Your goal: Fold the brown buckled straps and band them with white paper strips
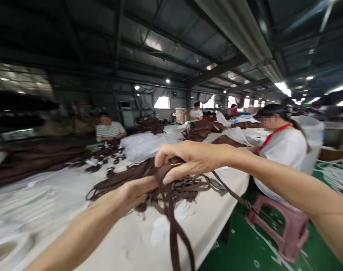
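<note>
A brown fabric strap [174,226] hangs in long loops over the front of the white table. My right hand [188,156] grips its upper end, thumb below and fingers curled over. A small gold-coloured metal piece [176,164] shows between the thumb and fingers. From the left, my left hand [137,188] meets the strap at the same spot; its fingertips are partly hidden behind the fabric, and it appears to pinch it. One length of strap trails right past the table edge. Behind both hands lies a tangled heap of brown straps [188,188].
The white table [126,241] ends in an edge at right. Clear plastic [140,145] and brown fabric piles [199,130] lie farther back. A person [284,150] sits right on a pink stool [281,226]; another person [109,130] works across the table. A white roll [21,244] stands lower left.
</note>
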`<action>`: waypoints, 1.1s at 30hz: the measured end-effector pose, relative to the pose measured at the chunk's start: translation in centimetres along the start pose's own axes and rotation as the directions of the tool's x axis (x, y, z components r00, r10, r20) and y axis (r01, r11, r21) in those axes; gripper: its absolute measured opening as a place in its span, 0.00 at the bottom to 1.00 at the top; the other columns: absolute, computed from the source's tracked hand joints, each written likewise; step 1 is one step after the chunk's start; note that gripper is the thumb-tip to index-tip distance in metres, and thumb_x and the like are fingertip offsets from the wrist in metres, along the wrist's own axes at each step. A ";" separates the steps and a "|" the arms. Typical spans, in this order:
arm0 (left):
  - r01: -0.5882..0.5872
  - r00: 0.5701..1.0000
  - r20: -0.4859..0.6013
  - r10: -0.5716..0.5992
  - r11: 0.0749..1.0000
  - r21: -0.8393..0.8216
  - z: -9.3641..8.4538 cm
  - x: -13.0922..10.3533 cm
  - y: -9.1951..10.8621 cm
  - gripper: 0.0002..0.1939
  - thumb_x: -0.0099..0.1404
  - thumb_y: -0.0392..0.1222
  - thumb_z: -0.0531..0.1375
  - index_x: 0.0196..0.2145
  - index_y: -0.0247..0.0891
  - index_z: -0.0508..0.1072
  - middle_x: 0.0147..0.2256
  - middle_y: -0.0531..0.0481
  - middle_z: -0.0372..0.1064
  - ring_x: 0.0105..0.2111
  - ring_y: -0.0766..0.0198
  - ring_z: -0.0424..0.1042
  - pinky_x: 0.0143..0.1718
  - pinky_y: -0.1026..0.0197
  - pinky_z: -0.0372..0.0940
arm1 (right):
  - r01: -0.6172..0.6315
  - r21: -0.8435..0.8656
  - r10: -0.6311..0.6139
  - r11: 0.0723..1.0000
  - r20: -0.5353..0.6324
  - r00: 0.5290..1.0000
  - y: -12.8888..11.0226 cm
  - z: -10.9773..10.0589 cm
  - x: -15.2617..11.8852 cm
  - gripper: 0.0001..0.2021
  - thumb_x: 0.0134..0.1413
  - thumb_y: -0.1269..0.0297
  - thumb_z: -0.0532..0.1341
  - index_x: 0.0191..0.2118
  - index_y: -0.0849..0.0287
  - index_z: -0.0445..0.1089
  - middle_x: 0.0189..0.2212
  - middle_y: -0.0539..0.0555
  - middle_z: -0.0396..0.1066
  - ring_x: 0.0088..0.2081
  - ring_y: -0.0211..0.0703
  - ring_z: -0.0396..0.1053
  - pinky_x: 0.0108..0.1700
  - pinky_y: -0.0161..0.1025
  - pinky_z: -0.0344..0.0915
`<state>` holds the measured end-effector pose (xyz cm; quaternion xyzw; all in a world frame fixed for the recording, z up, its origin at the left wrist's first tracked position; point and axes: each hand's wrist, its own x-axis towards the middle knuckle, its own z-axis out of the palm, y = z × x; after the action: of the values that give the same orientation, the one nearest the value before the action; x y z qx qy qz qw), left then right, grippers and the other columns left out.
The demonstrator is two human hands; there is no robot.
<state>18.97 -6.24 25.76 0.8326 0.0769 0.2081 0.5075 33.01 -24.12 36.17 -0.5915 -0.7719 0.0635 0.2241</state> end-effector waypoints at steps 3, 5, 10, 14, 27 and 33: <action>0.049 0.968 0.246 0.042 0.935 -0.352 0.9 -1.8 1.2 0.27 0.69 0.63 0.50 0.46 0.43 0.78 0.42 0.43 0.77 0.46 0.48 0.75 0.50 0.47 0.69 | 0.019 -0.104 -0.022 0.994 -0.025 0.999 0.4 0.3 -0.1 0.10 0.62 0.57 0.62 0.44 0.57 0.68 0.33 0.48 0.70 0.33 0.36 0.66 0.36 0.31 0.61; 0.131 0.911 0.390 0.132 0.805 -0.578 2.0 -1.3 1.9 0.26 0.67 0.62 0.55 0.43 0.35 0.77 0.33 0.42 0.75 0.41 0.50 0.76 0.49 0.47 0.68 | 0.071 -0.167 -0.081 0.983 -0.053 0.995 0.8 0.1 -0.6 0.09 0.65 0.57 0.59 0.43 0.58 0.69 0.35 0.50 0.69 0.36 0.37 0.67 0.39 0.32 0.62; 0.201 0.905 0.392 0.165 0.647 -0.736 2.9 0.3 2.2 0.13 0.64 0.49 0.64 0.34 0.36 0.70 0.26 0.55 0.66 0.24 0.66 0.72 0.37 0.58 0.71 | 0.075 -0.304 -0.123 0.950 -0.143 0.982 2.9 0.9 -1.8 0.09 0.68 0.63 0.54 0.48 0.56 0.69 0.40 0.54 0.70 0.41 0.41 0.68 0.44 0.36 0.65; 0.168 0.907 0.387 0.166 0.699 -0.695 3.1 0.9 2.5 0.15 0.61 0.49 0.66 0.35 0.37 0.66 0.27 0.52 0.71 0.22 0.66 0.71 0.26 0.64 0.68 | -0.029 -0.325 -0.068 0.945 -0.283 0.957 4.5 3.8 -0.9 0.14 0.62 0.71 0.53 0.51 0.56 0.68 0.41 0.55 0.70 0.41 0.43 0.69 0.44 0.38 0.65; 0.132 0.960 0.261 0.098 0.666 -0.734 1.0 -1.8 -1.8 0.13 0.66 0.48 0.62 0.37 0.32 0.74 0.24 0.58 0.54 0.18 0.76 0.51 0.18 0.71 0.48 | -0.170 0.080 0.185 0.982 -0.559 0.808 5.4 6.8 3.0 0.07 0.57 0.63 0.60 0.39 0.57 0.74 0.25 0.49 0.71 0.27 0.39 0.68 0.29 0.34 0.63; 0.141 0.963 0.252 0.098 0.614 -0.776 2.2 -3.1 -4.4 0.14 0.66 0.48 0.62 0.39 0.33 0.73 0.24 0.59 0.54 0.18 0.76 0.52 0.18 0.71 0.49 | -0.030 0.501 0.379 0.865 -0.612 0.694 5.4 7.2 5.4 0.04 0.56 0.65 0.62 0.31 0.59 0.72 0.14 0.42 0.55 0.15 0.31 0.52 0.18 0.31 0.56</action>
<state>17.49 -7.00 20.16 0.5440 -0.0820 0.0991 0.8292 33.74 -16.28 29.27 -0.5866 -0.5207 0.0411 0.6189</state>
